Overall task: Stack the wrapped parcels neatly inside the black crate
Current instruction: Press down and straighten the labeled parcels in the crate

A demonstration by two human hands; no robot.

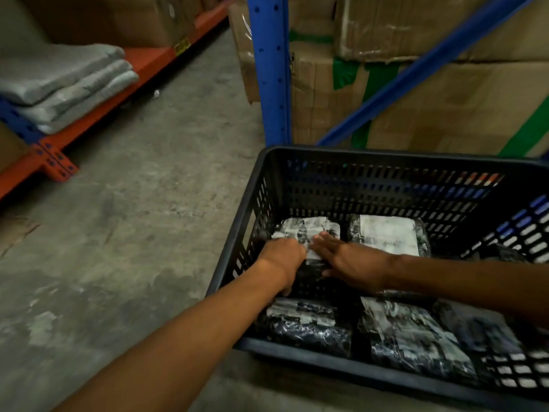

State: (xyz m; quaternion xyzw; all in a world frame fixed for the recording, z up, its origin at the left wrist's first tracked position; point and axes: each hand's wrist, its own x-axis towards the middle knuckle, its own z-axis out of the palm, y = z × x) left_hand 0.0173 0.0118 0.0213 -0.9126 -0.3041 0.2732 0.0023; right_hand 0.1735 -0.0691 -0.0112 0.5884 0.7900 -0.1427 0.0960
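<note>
The black slotted crate [386, 157] stands on the floor at the lower right. Several dark plastic-wrapped parcels with white labels lie on its bottom. At the far left lies a parcel [309, 228] with both hands on it. My left hand [283, 258] curls over its left edge, fingers bent around the wrap. My right hand [347, 263] lies flat on its near right part, fingers spread. A second parcel [389, 234] lies beside it at the far right. Two more sit near the front wall: one at the left [306, 325], one at the middle [413, 337].
A blue rack upright [269, 69] and diagonal brace stand just behind the crate, with taped cardboard boxes [445, 93] behind them. At the left, an orange shelf beam [98, 105] carries folded grey mats [65, 81]. Bare concrete floor [133, 233] lies between.
</note>
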